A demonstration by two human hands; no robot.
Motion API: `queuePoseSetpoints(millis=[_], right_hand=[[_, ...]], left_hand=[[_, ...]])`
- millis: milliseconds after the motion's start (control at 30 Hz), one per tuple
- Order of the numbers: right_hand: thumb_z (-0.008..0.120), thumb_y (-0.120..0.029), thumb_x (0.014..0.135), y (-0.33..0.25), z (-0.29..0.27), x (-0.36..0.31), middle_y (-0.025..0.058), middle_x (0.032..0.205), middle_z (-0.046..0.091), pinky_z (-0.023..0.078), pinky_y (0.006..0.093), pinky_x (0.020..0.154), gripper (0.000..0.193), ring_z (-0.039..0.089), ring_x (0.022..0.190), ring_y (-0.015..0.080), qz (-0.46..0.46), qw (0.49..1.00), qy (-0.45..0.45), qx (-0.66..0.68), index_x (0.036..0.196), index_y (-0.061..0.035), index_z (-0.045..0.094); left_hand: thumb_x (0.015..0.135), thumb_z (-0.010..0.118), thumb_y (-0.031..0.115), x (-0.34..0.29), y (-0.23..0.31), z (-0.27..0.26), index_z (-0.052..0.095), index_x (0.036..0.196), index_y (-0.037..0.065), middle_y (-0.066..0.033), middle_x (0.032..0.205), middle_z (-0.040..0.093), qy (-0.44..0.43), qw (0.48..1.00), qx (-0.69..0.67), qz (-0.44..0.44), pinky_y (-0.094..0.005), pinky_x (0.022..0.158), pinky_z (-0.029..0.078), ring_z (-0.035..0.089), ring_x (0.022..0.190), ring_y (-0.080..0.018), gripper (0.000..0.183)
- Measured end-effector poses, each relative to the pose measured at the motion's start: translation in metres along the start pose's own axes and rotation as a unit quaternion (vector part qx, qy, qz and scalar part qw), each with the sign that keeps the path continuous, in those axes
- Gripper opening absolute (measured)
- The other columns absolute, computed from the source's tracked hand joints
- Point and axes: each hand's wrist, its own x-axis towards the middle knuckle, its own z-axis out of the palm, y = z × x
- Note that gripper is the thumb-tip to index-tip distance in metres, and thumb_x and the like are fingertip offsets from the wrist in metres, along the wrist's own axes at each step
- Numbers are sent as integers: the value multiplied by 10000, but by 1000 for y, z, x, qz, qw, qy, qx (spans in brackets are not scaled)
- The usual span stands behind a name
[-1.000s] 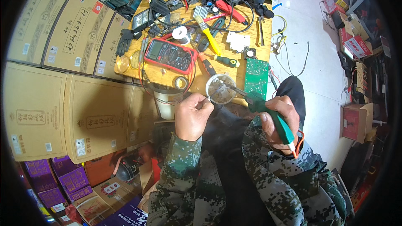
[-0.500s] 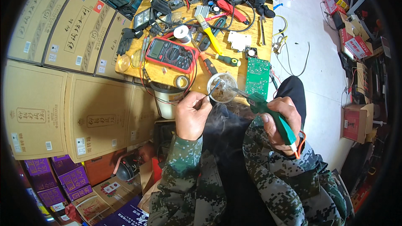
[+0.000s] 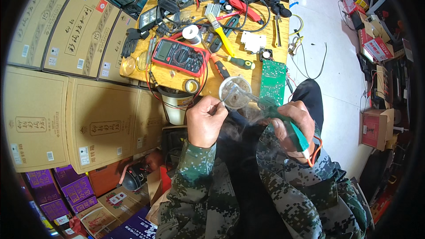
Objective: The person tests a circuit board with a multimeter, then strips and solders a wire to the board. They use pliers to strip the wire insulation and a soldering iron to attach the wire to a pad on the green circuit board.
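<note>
Now right hand (image 3: 290, 121) closed around green-handled soldering iron (image 3: 287, 126), metal tip reaching up-left to round clear shallow tin (image 3: 235, 92) at near edge of wooden tabletop (image 3: 265, 31). Left hand (image 3: 206, 119) pinched shut on thin wire, too small to make out, just beside tin's left rim. Wisps of smoke between hands. Green circuit board (image 3: 273, 79) right of tin. Red digital multimeter (image 3: 180, 56) up-left. Yellow-handled brush (image 3: 220, 28) farther back. Tan cardboard cartons (image 3: 88, 106) stacked at left.
</note>
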Motion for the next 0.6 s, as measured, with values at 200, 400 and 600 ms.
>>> queuePoseSetpoints(millis=[200, 400, 600], right_hand=[[798, -3, 874, 0, 1, 2, 134, 896, 647, 514, 341, 633, 316, 636, 730, 257, -12, 1000, -3, -2, 1142, 18, 632], [800, 2, 868, -3, 0, 3, 132, 894, 654, 519, 338, 634, 322, 643, 732, 251, 0, 1000, -2, -6, 1142, 20, 631], [819, 21, 833, -3, -3, 2, 145, 912, 671, 528, 354, 627, 353, 651, 725, 267, -26, 1000, 9, -4, 1132, 26, 630]], left_hand=[[839, 725, -30, 0, 0, 2, 667, 820, -8, 2, 641, 604, -6, 999, -41, -14, -255, 562, 434, 509, 623, -30, 65], [873, 691, -54, 0, 8, 0, 664, 853, 7, 69, 722, 598, -26, 999, 16, -12, -210, 594, 385, 505, 671, -7, 70], [873, 699, -59, 1, 7, 3, 662, 844, 4, 81, 687, 563, -21, 1000, 11, 0, -208, 550, 348, 461, 624, 7, 78]])
